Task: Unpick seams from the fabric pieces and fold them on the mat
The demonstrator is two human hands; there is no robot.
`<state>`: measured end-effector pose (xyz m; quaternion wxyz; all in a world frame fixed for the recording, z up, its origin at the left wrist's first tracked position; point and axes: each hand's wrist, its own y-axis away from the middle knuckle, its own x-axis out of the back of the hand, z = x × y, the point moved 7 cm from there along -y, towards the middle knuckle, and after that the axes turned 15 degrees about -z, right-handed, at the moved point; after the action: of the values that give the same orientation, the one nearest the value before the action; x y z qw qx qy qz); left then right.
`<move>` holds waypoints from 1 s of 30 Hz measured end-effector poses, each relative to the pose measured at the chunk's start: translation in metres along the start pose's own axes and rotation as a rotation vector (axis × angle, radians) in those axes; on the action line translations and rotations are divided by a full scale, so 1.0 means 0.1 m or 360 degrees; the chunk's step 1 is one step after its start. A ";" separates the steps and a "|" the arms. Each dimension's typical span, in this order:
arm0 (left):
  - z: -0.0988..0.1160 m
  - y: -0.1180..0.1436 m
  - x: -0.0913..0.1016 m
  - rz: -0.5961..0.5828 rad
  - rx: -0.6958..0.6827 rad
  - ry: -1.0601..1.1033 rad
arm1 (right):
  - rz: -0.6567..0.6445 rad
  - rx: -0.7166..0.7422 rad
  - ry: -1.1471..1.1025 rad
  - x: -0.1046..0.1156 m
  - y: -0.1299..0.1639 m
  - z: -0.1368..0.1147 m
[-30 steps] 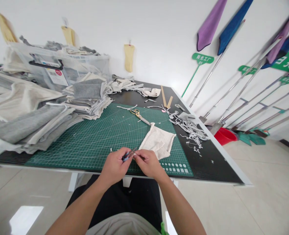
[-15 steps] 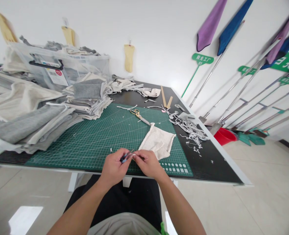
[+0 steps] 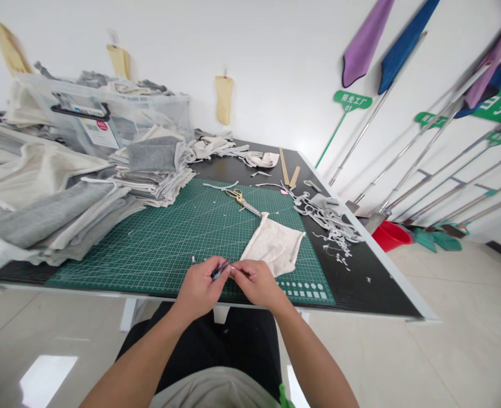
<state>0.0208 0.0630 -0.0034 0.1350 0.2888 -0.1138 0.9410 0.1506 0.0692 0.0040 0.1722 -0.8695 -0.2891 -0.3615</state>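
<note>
My left hand [image 3: 200,286] is closed around small thread snips [image 3: 220,270] with a bluish handle, their tips pointing at my right fingers. My right hand [image 3: 257,284] pinches the near corner of a cream cloth piece [image 3: 276,242], right at the snips' tips. The rest of that cloth lies spread on the green cutting mat [image 3: 178,232]. Just beyond it rest scissors with yellow handles [image 3: 242,201], blade tips touching or near the cloth's far corner. My fingers hide the pinched edge and most of the snips.
Stacks of grey and cream cloth [image 3: 152,164] cover the left side, before a clear plastic bin [image 3: 148,110] heaped with fabric. Grey offcuts and threads [image 3: 327,218] lie at the right, near two wooden strips [image 3: 283,167]. Mops [image 3: 386,85] and a red bucket [image 3: 390,237] stand beyond the table.
The snips' blades look closer together and have turned slightly in my left hand. My hands have otherwise barely moved, and the cloth lies as before.
</note>
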 end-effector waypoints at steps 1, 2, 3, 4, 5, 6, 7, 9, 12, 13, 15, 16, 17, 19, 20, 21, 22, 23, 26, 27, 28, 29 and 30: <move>0.00 0.00 0.01 0.0020 0.0006 -0.0011 | -0.0002 0.0000 0.0000 0.00 0.00 0.00; -0.01 0.01 0.04 0.0083 0.0017 0.0008 | -0.0003 0.0003 -0.0003 0.00 0.00 0.00; -0.03 0.03 0.07 0.0162 0.0036 0.0051 | -0.0004 0.0007 -0.0007 0.00 0.00 -0.01; -0.04 0.04 0.09 0.0216 0.0049 0.0100 | -0.0005 0.0009 -0.0009 0.00 0.00 -0.01; -0.05 0.04 0.09 0.0212 0.0049 0.0125 | -0.0007 0.0008 -0.0005 0.00 0.00 -0.01; -0.05 0.03 0.08 0.0170 0.0039 0.0119 | -0.0009 0.0005 0.0003 0.00 0.00 -0.01; -0.04 0.02 0.05 0.0122 0.0025 0.0092 | -0.0012 0.0000 0.0010 0.00 0.00 -0.01; -0.03 0.02 0.05 0.0106 0.0013 0.0049 | -0.0013 -0.0005 0.0011 0.00 0.00 -0.01; -0.06 0.04 0.12 0.0254 0.0057 0.0155 | -0.0020 0.0011 -0.0031 0.01 0.00 -0.02; -0.08 0.05 0.14 0.0260 0.0070 0.0197 | -0.0023 0.0015 -0.0046 0.01 0.00 -0.02; -0.08 0.06 0.16 0.0199 0.0089 0.0190 | -0.0019 0.0015 -0.0067 0.01 0.00 -0.02; -0.08 0.07 0.17 0.0141 0.0108 0.0135 | -0.0012 0.0011 -0.0072 0.02 0.00 -0.02; -0.08 0.08 0.17 0.0081 0.0139 0.0056 | -0.0006 0.0006 -0.0078 0.02 0.01 -0.01; -0.09 0.11 0.18 -0.0008 0.0233 -0.0128 | 0.0009 -0.0002 -0.0101 0.03 0.01 -0.01; -0.10 0.13 0.18 -0.0041 0.0273 -0.0199 | 0.0017 -0.0005 -0.0118 0.03 0.01 -0.01; -0.10 0.14 0.18 -0.0064 0.0291 -0.0242 | 0.0025 -0.0008 -0.0137 0.04 0.01 0.00; -0.09 0.15 0.18 -0.0070 0.0286 -0.0248 | 0.0032 -0.0009 -0.0157 0.04 0.01 0.00; -0.08 0.15 0.17 -0.0068 0.0261 -0.0220 | 0.0036 -0.0008 -0.0176 0.04 0.01 0.00; -0.03 0.13 0.14 -0.0049 0.0187 -0.0054 | 0.0049 -0.0008 -0.0214 0.04 0.01 0.00; -0.03 0.13 0.13 -0.0037 0.0191 0.0024 | 0.0052 -0.0008 -0.0225 0.04 0.01 0.01; -0.03 0.14 0.11 -0.0033 0.0210 0.0124 | 0.0055 -0.0011 -0.0236 0.04 0.01 0.01; -0.05 0.16 0.08 -0.0036 0.0243 0.0250 | 0.0059 -0.0015 -0.0248 0.04 0.01 0.02; -0.07 0.18 0.05 -0.0043 0.0289 0.0398 | 0.0063 -0.0021 -0.0259 0.04 0.02 0.03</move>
<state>0.0077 0.0487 -0.0087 0.1342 0.1818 -0.0065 0.9741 0.1555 0.0711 0.0046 0.1496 -0.9027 -0.2825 -0.2881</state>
